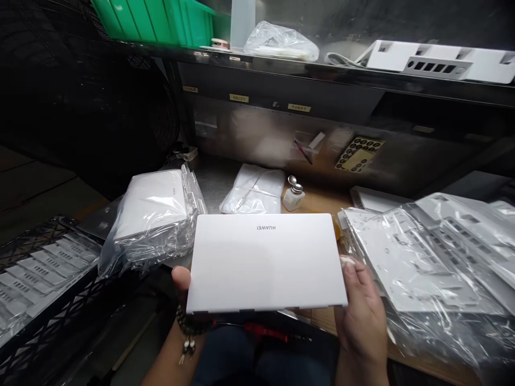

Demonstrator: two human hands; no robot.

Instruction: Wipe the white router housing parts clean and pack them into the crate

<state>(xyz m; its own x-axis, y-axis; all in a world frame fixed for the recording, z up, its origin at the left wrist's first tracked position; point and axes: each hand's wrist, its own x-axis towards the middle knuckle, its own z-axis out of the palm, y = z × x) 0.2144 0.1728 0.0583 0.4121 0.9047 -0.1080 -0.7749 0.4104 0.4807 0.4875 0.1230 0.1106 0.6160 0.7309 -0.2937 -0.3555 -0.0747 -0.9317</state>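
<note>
A white laptop lid panel (263, 260) with a logo lies flat in front of me, held above the bench edge. My left hand (182, 284) grips its near left corner, thumb on top, a bead bracelet on the wrist. My right hand (360, 311) holds the near right corner with fingers curled round the edge. Below the panel a red-handled tool (265, 331) rests across my lap.
A bagged stack of white panels (151, 214) sits to the left, bagged white keyboard frames (426, 257) to the right. A small pump bottle (293, 194) and a plastic bag (253, 188) lie behind. A black crate (48, 279) stands far left. A shelf overhead carries a green bin (156, 21).
</note>
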